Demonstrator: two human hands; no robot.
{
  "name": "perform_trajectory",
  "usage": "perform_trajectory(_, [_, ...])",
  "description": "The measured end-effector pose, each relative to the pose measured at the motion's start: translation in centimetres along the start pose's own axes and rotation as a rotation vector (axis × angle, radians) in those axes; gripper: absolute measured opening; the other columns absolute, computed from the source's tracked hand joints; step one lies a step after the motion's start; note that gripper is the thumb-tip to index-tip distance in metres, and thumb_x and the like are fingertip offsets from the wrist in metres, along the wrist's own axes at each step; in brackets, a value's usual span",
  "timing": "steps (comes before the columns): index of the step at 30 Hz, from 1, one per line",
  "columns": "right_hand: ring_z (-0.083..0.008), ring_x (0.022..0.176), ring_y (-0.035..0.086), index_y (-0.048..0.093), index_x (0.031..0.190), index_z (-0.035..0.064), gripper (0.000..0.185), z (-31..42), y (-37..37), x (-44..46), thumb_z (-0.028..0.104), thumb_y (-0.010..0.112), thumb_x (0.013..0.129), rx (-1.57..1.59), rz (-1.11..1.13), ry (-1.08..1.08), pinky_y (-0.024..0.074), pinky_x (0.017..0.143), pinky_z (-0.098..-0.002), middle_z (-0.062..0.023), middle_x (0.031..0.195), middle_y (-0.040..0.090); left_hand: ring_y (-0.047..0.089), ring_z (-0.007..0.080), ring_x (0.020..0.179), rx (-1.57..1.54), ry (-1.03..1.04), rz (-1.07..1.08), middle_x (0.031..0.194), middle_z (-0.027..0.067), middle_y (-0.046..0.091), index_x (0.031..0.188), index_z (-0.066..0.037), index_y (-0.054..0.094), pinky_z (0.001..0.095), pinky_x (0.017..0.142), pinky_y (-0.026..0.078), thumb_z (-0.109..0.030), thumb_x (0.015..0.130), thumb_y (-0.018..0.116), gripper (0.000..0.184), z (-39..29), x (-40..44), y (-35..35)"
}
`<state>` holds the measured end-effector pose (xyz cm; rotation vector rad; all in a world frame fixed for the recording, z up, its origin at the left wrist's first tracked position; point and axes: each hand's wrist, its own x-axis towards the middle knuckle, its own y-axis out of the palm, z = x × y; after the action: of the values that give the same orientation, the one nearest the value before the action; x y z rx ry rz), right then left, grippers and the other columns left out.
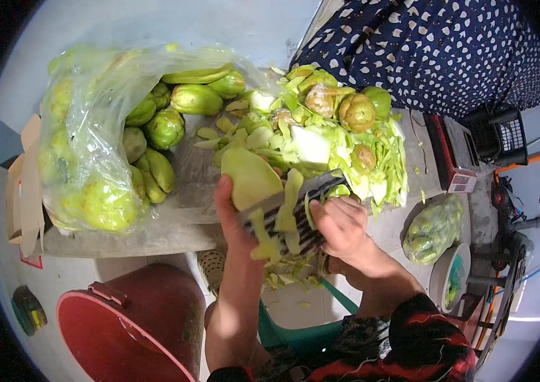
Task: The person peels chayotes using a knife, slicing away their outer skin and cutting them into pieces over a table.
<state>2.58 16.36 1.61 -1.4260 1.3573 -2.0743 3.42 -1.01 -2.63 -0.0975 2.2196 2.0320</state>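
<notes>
My left hand (233, 210) is wrapped round a pale, peeled green chayote (248, 178), holding it over the table's front edge. Close on its right, my right hand (343, 226) is closed round a dark, striped flat tool (295, 213) that reaches toward the chayote. Strips of green peel (289, 204) hang over the tool, and the far side of my grip is hidden. Behind my hands lies a heap of peelings (378, 159) with brownish chayotes (357, 113) on top. Whole green chayotes (165, 128) lie in the open mouth of a clear plastic bag (85, 140).
A red bucket (130, 318) stands on the floor at lower left. Right of the table (136, 242) are a red scale (451, 153), a black basket (502, 137), a bag of green produce (434, 229) and a white bucket (449, 277). Spotted fabric (423, 51) hangs behind.
</notes>
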Motion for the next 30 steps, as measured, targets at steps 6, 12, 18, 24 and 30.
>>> perform_trajectory(6, [-0.0299,0.057,0.054,0.053,0.084,0.0044,0.03,-2.7,0.6,-0.7,0.008,0.069,0.059,0.026,0.027,0.247,0.0437,0.049,-0.0394,-0.0099,0.066,0.049,0.06,0.0302,0.105,0.069,0.138,-0.232,0.116,0.0132,0.062,0.128,-0.006,0.051,0.0454,0.093,0.049,-0.054,0.088,0.052,0.063,0.4,-0.2,1.4])
perform_trajectory(12, [-0.0179,0.053,0.049,0.059,0.089,-0.001,0.022,0.3,-0.1,0.3,0.004,0.059,0.068,0.022,-0.025,-0.04,0.0365,0.044,-0.0312,-0.0046,0.063,0.043,0.061,0.0308,0.104,-0.147,-0.021,0.037,0.117,0.0153,0.062,0.127,-0.006,0.053,0.0445,0.094,0.05,-0.053,0.087,0.054,0.062,-0.2,-0.1,-0.1])
perform_trajectory(18, [-0.0213,0.053,0.051,0.058,0.093,-0.0006,0.029,-0.2,0.5,-0.1,0.003,0.061,0.065,-0.013,0.006,0.044,0.039,0.045,-0.0344,-0.0062,0.064,0.044,0.061,0.0286,0.104,-0.036,0.017,0.023,0.116,0.014,0.063,0.125,-0.006,0.054,0.0422,0.093,0.05,-0.053,0.088,0.052,0.06,-0.2,-0.2,0.5])
perform_trajectory(24, [-0.026,0.056,0.053,0.057,0.098,0.0007,0.041,-0.9,1.0,-0.4,0.004,0.063,0.057,-0.044,0.044,0.187,0.0421,0.049,-0.0367,-0.0077,0.066,0.047,0.063,0.0266,0.101,0.079,0.194,-0.144,0.113,0.013,0.063,0.124,-0.004,0.053,0.0401,0.088,0.052,-0.047,0.092,0.049,0.053,-0.5,-0.1,0.7])
perform_trajectory(30, [-0.0283,0.059,0.054,0.056,0.099,0.0016,0.044,-1.0,1.0,-0.7,0.009,0.068,0.057,0.102,0.04,0.169,0.044,0.051,-0.0385,-0.009,0.068,0.049,0.061,0.0251,0.105,0.087,0.054,-0.012,0.116,0.0117,0.063,0.126,-0.006,0.053,0.041,0.092,0.05,-0.051,0.092,0.046,0.057,0.4,-0.5,0.2])
